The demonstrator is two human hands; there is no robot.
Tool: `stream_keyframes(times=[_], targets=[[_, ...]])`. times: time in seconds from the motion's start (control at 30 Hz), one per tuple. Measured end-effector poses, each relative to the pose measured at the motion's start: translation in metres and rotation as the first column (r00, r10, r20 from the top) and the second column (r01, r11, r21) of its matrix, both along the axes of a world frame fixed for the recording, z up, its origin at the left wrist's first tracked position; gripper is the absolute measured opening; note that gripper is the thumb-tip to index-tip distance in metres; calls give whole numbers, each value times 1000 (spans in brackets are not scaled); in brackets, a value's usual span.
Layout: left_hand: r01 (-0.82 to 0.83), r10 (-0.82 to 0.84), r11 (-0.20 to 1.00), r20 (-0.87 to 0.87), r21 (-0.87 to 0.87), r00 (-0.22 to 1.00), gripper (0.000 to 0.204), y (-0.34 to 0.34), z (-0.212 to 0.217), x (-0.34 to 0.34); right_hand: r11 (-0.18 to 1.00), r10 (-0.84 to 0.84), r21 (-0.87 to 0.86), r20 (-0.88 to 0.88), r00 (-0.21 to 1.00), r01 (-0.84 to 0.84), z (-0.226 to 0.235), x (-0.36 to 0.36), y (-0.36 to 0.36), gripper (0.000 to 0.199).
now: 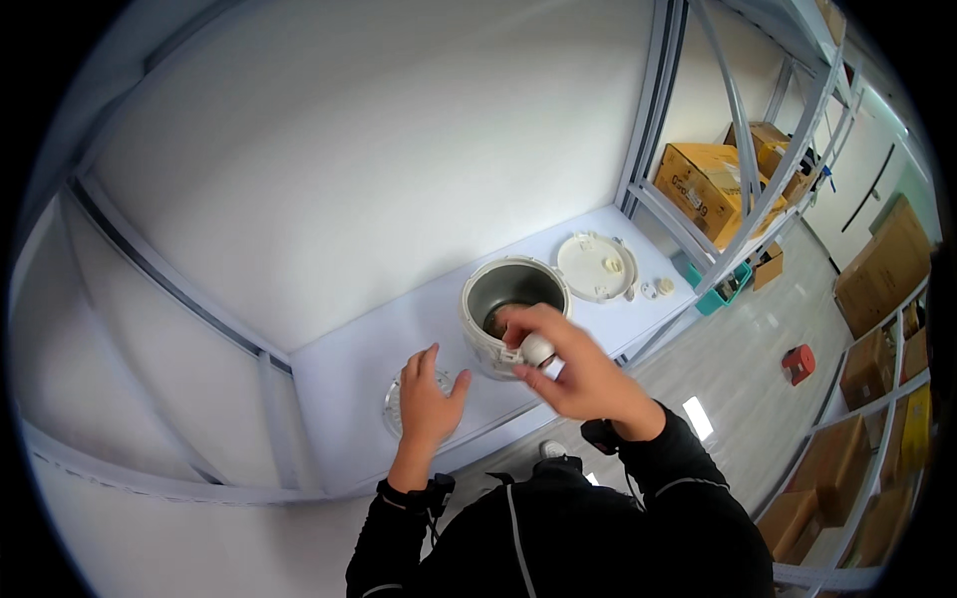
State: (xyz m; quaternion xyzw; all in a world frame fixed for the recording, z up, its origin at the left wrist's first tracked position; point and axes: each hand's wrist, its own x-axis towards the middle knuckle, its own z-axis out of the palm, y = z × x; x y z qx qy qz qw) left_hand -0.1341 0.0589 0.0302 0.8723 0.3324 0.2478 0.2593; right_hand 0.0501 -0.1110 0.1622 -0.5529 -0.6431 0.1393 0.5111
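A white rice cooker body (477,329) stands on the white shelf with its top uncovered, showing a grey inside. Just over its near right rim, my right hand (588,374) is closed round a small white rounded part (537,349), whose exact kind I cannot make out. My left hand (429,401) is held out with fingers apart and nothing in them. Partly hidden beneath that hand lies a shiny round metal plate (392,409). Right of the cooker, a round white lid (583,277) lies flat, with two small round white pieces (665,286) beside it.
The shelf (349,369) has a wall behind it and metal posts (653,100) at its ends. Cardboard boxes (703,189) sit on a rack at the right. A teal crate (710,301) and a red stool (798,365) are on the floor. More boxes fill a rack at far right.
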Motion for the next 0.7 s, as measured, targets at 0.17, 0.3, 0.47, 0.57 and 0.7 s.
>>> stream_keyframes(times=[0.17,0.3,0.47,0.57,0.7], targets=[[-8,10,1000,89,-18,996,86,-27,-7,60,995,-70,62,-184,980,82,-17,70,14,58],[-77,79,996,65,-38,995,95,-46,-6,95,999,-18,-49,-243,970,7,-63,120,39,45],[-136,133,991,135,12,982,105,-61,-33,114,990,82,-95,-230,970,-107,-112,149,65,38],[-166,164,986,158,0,974,103,-66,-41,117,975,136,-147,-210,968,-169,-122,156,71,39],[-173,186,981,169,-86,968,98,-66,-39,119,957,194,-191,-139,971,-219,-129,166,76,37]])
